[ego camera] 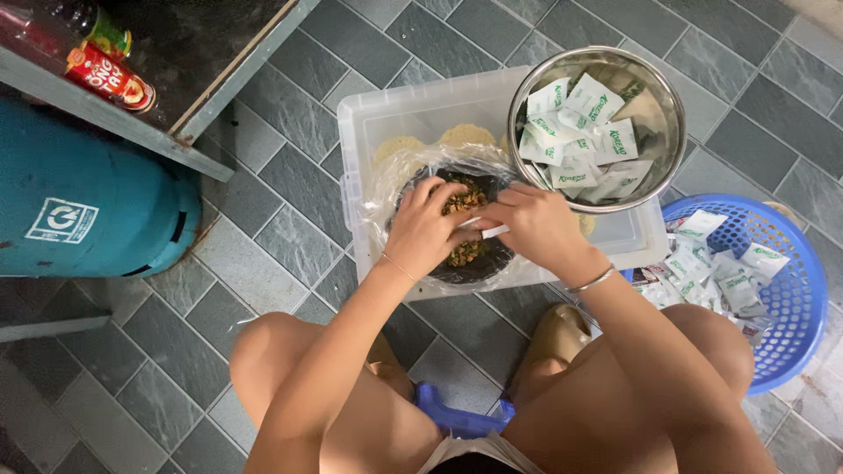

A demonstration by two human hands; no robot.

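Head view: a dark round bowl (pixel 474 263) lined with clear plastic holds brownish-green crumbly filling (pixel 464 204) inside a clear plastic tub (pixel 386 114) on the tiled floor. Left hand (pixel 426 230) curls its fingers into the filling; right hand (pixel 531 224) pinches a small white sachet (pixel 493 232), mostly hidden. White-and-green sachets fill a steel bowl (pixel 663 88) and a blue basket (pixel 790 298).

A heap of small white sachets with green print (pixel 587 136) is seen in the steel bowl (pixel 663 83) at the far right. More such sachets (pixel 713 263), some crumpled, are piled in the blue plastic basket (pixel 803 307) at the near right. A white square label (pixel 61 220) is fixed on the teal gas cylinder (pixel 97 197) at the left, and a red-labelled bottle (pixel 110 77) is laid on the shelf (pixel 105 114) above it
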